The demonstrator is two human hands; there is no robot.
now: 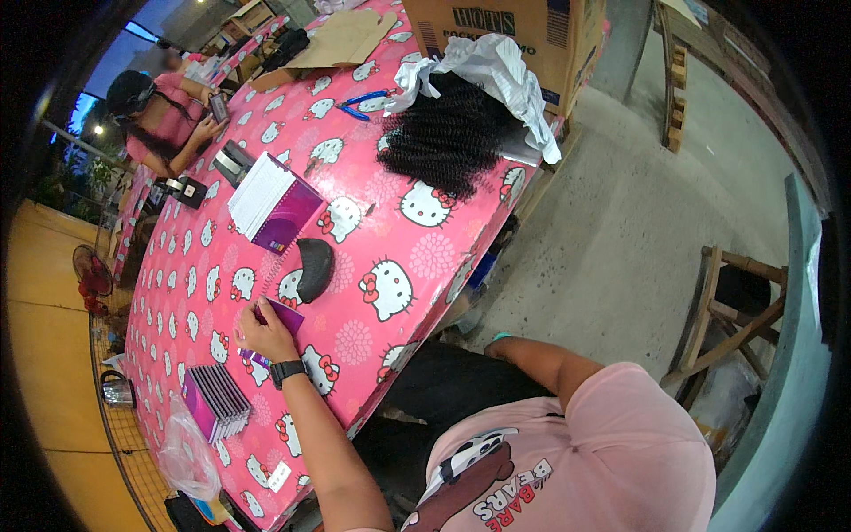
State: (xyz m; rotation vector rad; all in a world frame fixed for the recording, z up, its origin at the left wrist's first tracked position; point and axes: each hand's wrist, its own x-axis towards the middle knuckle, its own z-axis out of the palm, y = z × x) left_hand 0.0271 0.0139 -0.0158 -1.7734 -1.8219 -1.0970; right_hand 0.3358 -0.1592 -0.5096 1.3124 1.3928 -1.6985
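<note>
My left hand (pixel 266 333), wearing a dark wristwatch, is closed with its fingers bent over a small purple booklet (pixel 285 316) on the table. Most of that booklet is hidden under the hand. A thin wire coil (pixel 277 271) extends from my fingertips toward a purple-covered stack of white sheets (pixel 264 197). Right beside the coil rests a black rounded object (pixel 316 269) whose kind I cannot make out. Nearer me, to the left, stands a pile of purple notebooks (pixel 215 403). My right arm hangs past the table edge; my right hand (pixel 499 345) barely shows, its fingers hidden, near something teal.
A pink patterned cloth covers the table (pixel 355 341). Farther off are two tape dispensers (pixel 183 191), blue-handled pliers (pixel 359 106), dark curly hair bundles (pixel 448 133) on white paper, and a cardboard box (pixel 505 40). Another person (pixel 164 120) sits at the far left side. A plastic bag (pixel 188 452) lies near left.
</note>
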